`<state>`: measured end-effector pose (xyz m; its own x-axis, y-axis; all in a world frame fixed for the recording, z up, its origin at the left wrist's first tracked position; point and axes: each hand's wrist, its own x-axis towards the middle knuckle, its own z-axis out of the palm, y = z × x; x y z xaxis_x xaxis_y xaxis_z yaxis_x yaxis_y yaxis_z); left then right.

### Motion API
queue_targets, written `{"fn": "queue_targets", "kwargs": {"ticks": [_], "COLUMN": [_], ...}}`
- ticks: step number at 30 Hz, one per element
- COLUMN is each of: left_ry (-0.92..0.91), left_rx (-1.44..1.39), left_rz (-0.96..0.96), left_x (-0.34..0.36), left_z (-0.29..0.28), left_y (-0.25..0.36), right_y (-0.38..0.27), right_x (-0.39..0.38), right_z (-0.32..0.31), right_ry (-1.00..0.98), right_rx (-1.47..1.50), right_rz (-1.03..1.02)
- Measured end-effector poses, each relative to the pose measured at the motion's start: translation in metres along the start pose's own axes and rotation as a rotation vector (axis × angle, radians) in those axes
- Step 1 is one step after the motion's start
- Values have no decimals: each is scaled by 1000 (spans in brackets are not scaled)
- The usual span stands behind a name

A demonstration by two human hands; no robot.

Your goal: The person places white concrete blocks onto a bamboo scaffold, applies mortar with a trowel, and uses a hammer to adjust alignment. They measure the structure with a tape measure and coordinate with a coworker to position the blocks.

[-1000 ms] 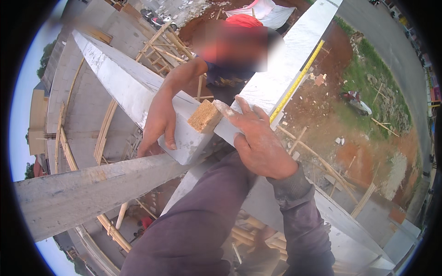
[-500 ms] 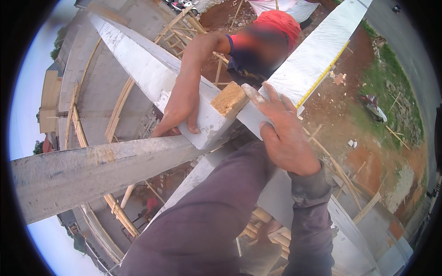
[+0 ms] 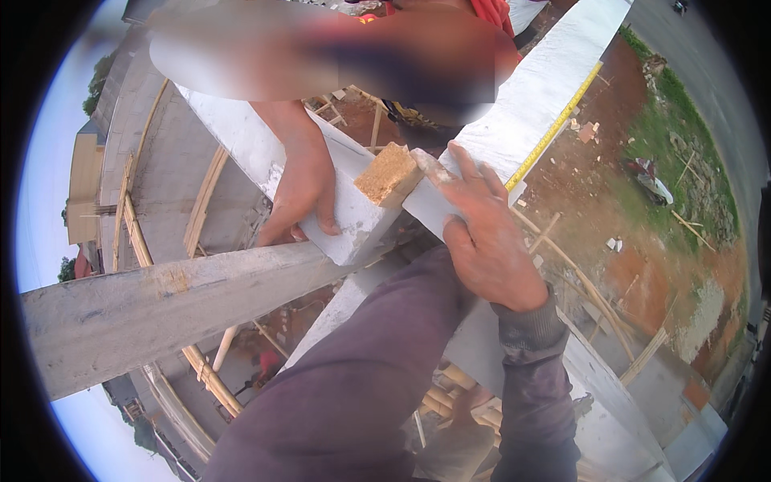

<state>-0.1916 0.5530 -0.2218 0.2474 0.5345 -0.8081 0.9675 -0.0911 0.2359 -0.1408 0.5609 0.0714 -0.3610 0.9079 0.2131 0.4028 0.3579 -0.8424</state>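
Observation:
My right hand (image 3: pixel 494 237) lies over the end of a pale, white-topped beam (image 3: pixel 554 80) that runs away to the upper right. Its fingers are spread on the beam, with the thumb apart on the near side. A yellow tape measure (image 3: pixel 554 136) stretches along that beam's right edge. Just left of my fingertips, a rough tan block (image 3: pixel 389 175) sits on the end of a second pale beam (image 3: pixel 353 225). A co-worker's hand (image 3: pixel 301 189) holds this second beam's left side. My left hand is out of view.
A grey beam (image 3: pixel 177 297) comes in from the left under the joint. My dark-trousered leg (image 3: pixel 353 361) fills the lower middle. Bamboo poles (image 3: pixel 590 289) stand below, above reddish ground. The co-worker leans in at the top, partly blurred. A road (image 3: pixel 715 104) bends along the far right.
The co-worker's head and upper body have shifted left and toward me, over the left beam. My right hand stays on the beam's end, and the view has shifted slightly.

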Motion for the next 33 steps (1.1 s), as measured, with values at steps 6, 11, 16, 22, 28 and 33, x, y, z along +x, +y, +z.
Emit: {"fn": "queue_targets", "kwargs": {"ticks": [6, 11, 16, 22, 28, 33], "left_ry": [-10, -22, -22, -28, -33, -38], "left_rx": [97, 164, 193, 205, 215, 218], "left_rz": [44, 64, 82, 93, 90, 89], "left_x": [9, 11, 18, 23, 19, 15], "left_z": [0, 0, -1, -2, -1, -1], "left_y": [-10, -14, -13, -15, -18, -18], "right_y": [9, 14, 17, 15, 17, 16], "right_x": [-7, -8, -9, -8, -8, -9], "right_z": [5, 11, 13, 15, 16, 13], "right_ry": [20, 77, 102, 128, 128, 102], "right_rx": [-48, -24, -27, -19, -46, -20], "right_rz": [-67, -106, -131, -121, -146, -121]}}
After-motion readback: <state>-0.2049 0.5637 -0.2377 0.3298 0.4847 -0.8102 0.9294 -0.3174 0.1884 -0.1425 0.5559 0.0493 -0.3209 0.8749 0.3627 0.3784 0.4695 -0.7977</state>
